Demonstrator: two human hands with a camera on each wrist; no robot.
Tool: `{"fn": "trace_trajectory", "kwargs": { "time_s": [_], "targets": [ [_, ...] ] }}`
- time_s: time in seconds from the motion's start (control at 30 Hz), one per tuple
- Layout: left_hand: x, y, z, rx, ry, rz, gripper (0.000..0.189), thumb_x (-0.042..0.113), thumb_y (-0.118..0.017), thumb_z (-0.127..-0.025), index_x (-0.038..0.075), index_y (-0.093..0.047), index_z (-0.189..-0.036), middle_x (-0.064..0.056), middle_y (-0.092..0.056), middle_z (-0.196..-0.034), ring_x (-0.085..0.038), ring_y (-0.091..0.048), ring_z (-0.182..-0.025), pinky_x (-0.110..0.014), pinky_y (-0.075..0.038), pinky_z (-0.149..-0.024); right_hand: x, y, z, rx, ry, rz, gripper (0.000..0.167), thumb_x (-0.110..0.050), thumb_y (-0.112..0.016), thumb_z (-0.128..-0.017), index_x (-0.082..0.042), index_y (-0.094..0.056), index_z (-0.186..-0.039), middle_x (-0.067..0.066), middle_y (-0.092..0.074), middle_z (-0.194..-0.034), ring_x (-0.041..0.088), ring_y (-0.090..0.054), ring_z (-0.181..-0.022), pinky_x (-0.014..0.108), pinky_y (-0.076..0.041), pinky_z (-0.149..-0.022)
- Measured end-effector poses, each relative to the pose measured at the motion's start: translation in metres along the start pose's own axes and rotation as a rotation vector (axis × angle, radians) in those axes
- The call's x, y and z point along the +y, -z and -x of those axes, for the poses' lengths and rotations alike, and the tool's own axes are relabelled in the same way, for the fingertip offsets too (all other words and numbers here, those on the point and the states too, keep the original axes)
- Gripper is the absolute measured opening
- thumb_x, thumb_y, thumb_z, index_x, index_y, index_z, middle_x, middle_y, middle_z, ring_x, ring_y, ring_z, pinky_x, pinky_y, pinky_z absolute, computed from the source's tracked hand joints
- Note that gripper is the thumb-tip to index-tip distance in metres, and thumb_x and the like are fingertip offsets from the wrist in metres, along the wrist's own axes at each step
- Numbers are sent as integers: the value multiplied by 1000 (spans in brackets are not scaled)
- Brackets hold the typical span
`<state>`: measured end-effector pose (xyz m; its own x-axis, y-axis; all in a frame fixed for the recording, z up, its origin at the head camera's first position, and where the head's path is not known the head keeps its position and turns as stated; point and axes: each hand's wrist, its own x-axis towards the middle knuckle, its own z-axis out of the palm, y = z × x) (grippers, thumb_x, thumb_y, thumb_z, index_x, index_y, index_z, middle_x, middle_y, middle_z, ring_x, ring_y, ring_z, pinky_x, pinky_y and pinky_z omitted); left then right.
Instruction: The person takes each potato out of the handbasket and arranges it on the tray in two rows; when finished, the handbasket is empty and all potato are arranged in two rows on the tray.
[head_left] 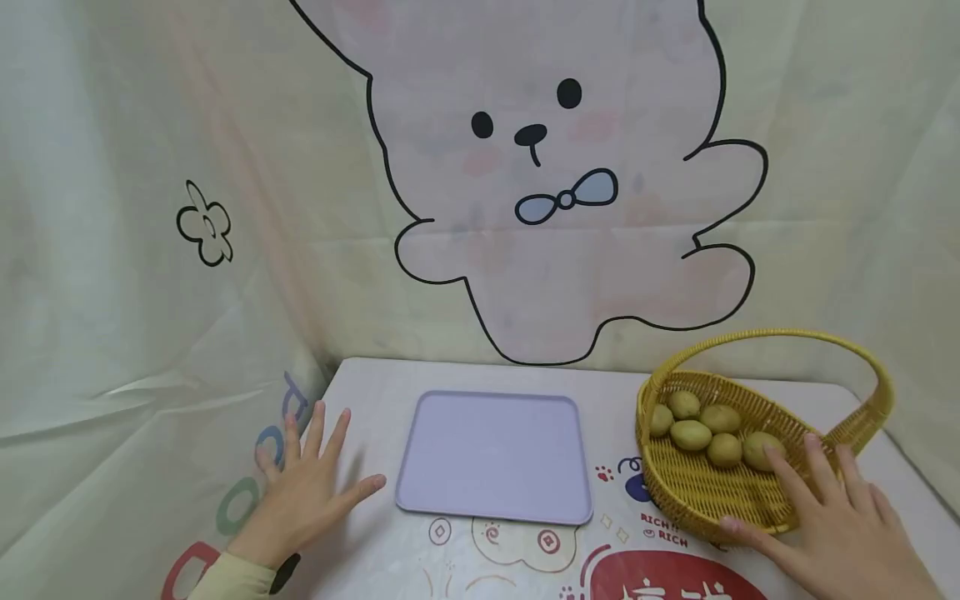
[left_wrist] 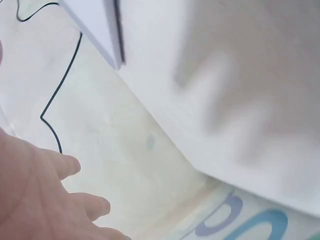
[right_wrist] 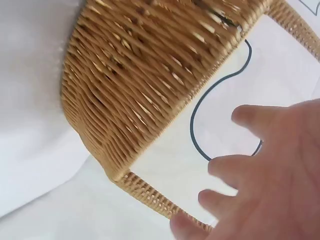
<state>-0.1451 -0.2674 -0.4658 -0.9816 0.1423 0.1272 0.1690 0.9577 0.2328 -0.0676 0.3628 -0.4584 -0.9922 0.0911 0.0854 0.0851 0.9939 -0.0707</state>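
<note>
A yellow woven basket (head_left: 678, 492) with an arched handle (head_left: 780, 333) stands on the right of the table. Several oval yellow-green pieces that look like small potatoes (head_left: 690, 434) lie in it. Over the basket's near right rim hovers my right hand (head_left: 847, 525), fingers spread and holding nothing. The right wrist view shows that hand (right_wrist: 275, 175) apart from the basket's woven side (right_wrist: 135, 85). A pale lilac rectangular tray (head_left: 495, 458) lies flat in the middle, bare inside. To its left my left hand (head_left: 303, 496) is held in the air with fingers spread, gripping nothing.
The white table (head_left: 367, 417) carries printed drawings and a red patch (head_left: 667, 575) near its front. Behind it hangs a curtain with a large bear drawing (head_left: 555, 275). More pale cloth (head_left: 150, 350) hangs along the left side.
</note>
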Motion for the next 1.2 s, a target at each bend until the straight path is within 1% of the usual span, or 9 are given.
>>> {"fn": "trace_trajectory", "kwargs": {
  "time_s": [0.1,0.3,0.43,0.53,0.67,0.8,1.0,1.13,1.2],
  "targets": [
    [7,-2,-13,14,-22,68,104,71,-60,-101,14,-15,-175,-26,-1,-180,-65,4,-160,-97,-10,-110,5,14,-9,12,48,-2,118,-82,-65,-89,-2,-29,-167,45,-3,-170,70,6,-155,95,-22,-105],
    [21,-14,-45,48,-91,230,75,27,-69,-107,-8,-35,-163,-38,-39,-164,-57,-45,-149,-71,-44,-117,10,45,-39,-35,130,-85,102,-69,-73,-94,9,-47,-154,49,-26,-162,74,-31,-140,91,-37,-98],
    [27,-22,-62,-58,9,378,61,25,-69,-106,-3,-51,-157,-30,-60,-149,-47,-66,-131,-60,-56,-110,17,55,-60,-48,214,-132,89,-51,-85,-91,11,-54,-147,49,-47,-149,71,-51,-128,82,-46,-98],
    [28,-27,-73,-127,96,450,53,25,-70,-105,0,-60,-151,-23,-71,-136,-38,-76,-115,-51,-63,-96,22,59,-74,-87,237,-141,80,-38,-90,-88,12,-58,-142,44,-59,-139,66,-58,-123,77,-51,-97],
    [25,-36,-81,-187,189,651,47,19,-72,-102,-3,-65,-143,-19,-77,-120,-26,-78,-95,-38,-65,-82,26,60,-88,-151,230,-124,70,-25,-91,-84,12,-63,-136,38,-70,-123,60,-67,-111,73,-54,-91],
    [22,-44,-84,-228,269,861,39,9,-72,-100,-10,-68,-135,-20,-78,-111,-23,-78,-86,-36,-67,-78,29,60,-98,-209,214,-123,57,-21,-87,-86,10,-68,-131,32,-74,-115,50,-71,-104,69,-57,-89],
    [23,-51,-84,-252,326,909,31,8,-75,-98,-7,-75,-125,-12,-79,-99,-19,-73,-79,-33,-66,-74,31,54,-105,-303,150,-162,47,-13,-76,-90,11,-69,-130,35,-72,-115,41,-68,-95,60,-60,-82],
    [24,-52,-84,-254,332,921,31,8,-77,-95,-5,-77,-124,-10,-79,-96,-17,-71,-77,-32,-66,-72,32,50,-112,-371,86,-222,52,-6,-72,-86,17,-63,-132,37,-69,-114,30,-63,-83,43,-59,-68],
    [24,-53,-85,-256,332,926,32,8,-78,-94,-4,-77,-124,-10,-79,-96,-17,-71,-76,-31,-66,-72,33,48,-114,-388,73,-244,55,-6,-75,-84,19,-62,-132,35,-69,-113,29,-64,-83,42,-59,-68]
  ]
}}
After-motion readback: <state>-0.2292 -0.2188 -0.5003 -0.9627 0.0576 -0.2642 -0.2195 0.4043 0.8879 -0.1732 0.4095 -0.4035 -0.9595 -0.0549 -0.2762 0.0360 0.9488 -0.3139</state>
